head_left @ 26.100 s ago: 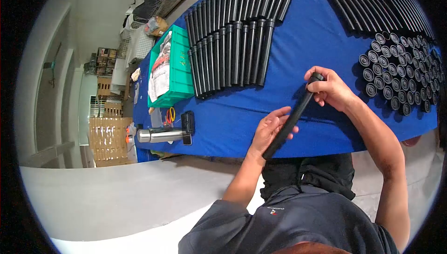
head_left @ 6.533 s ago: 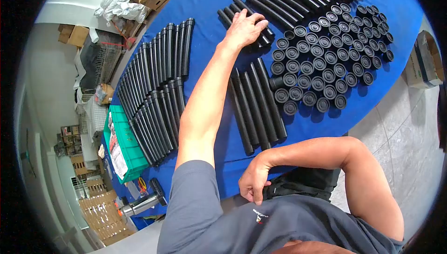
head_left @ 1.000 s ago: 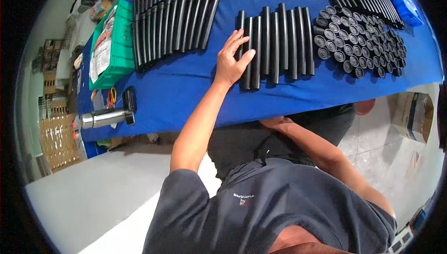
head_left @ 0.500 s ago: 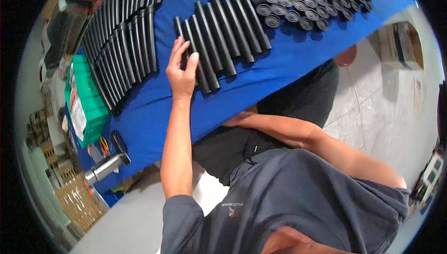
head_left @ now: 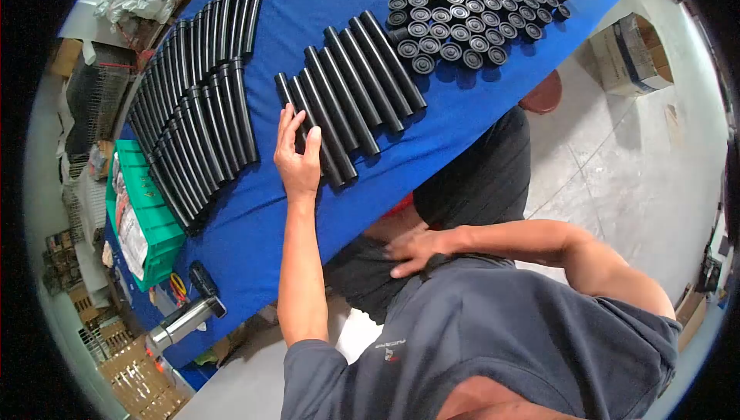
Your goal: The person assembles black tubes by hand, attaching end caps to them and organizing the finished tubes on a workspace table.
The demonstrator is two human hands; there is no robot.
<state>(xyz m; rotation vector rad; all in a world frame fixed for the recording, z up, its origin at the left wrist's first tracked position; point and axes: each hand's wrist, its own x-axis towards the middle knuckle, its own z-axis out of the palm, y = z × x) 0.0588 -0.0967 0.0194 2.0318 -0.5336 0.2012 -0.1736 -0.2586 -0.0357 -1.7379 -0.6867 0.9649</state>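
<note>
My left hand (head_left: 298,159) rests palm down against the left end of a row of black tubes (head_left: 339,96) on the blue cloth (head_left: 285,4). Its fingers are apart, touching the leftmost tube without wrapping round it. Below the table edge, my right hand (head_left: 416,250) lies over my lap, slightly blurred, with its fingers spread and nothing seen in it. More black tubes (head_left: 204,112) with collars lie in overlapping rows on the left. Many round black pieces with ringed ends (head_left: 459,11) stand grouped at the upper right.
A green crate (head_left: 158,220) holding papers sits at the table's left edge. Near it lies a silver and black tool (head_left: 185,320). On the floor at the right are an open cardboard box (head_left: 628,58) and a red round object (head_left: 542,92).
The view has shifted, so the table items appear lower. My right hand has come back from the table's front edge to my lap. My left hand stays at the leftmost tube.
</note>
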